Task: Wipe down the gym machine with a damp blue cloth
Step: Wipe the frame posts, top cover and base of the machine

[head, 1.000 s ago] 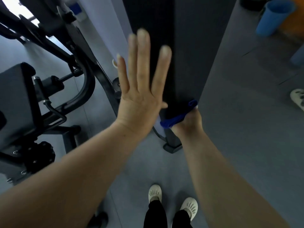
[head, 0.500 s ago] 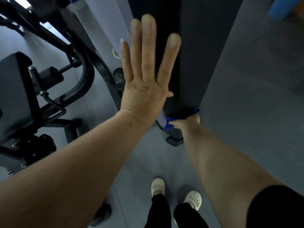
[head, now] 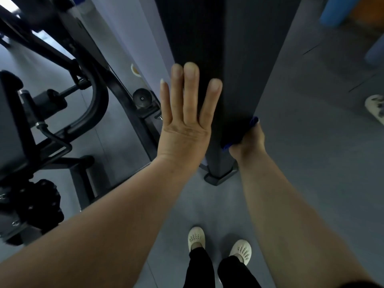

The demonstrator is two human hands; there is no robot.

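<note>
Two hands on our gym machine's black column (head: 232, 59), left hand (head: 185, 129) flat, fingers (head: 191, 88) straight together, right hand (head: 249, 140) gripping blue cloth (head: 254, 121) low against it.

A person stands at a gym machine's dark upright column (head: 239, 69) on a grey floor (head: 311, 163). The left hand (head: 185, 121) lies flat against the column's near face, fingers straight and together, pointing up. Lower down, near the column's base plate (head: 220, 175), the right hand (head: 248, 140) presses a blue cloth (head: 254, 121) to the column's right edge; only slivers of the cloth show above and below the hand. Left of the column stand black frame tubes (head: 97, 100) and a padded seat (head: 10, 125). The person's cream clogs (head: 196, 238) and black trousers show below. Another clog (head: 375, 109) lies at the right edge.
</note>
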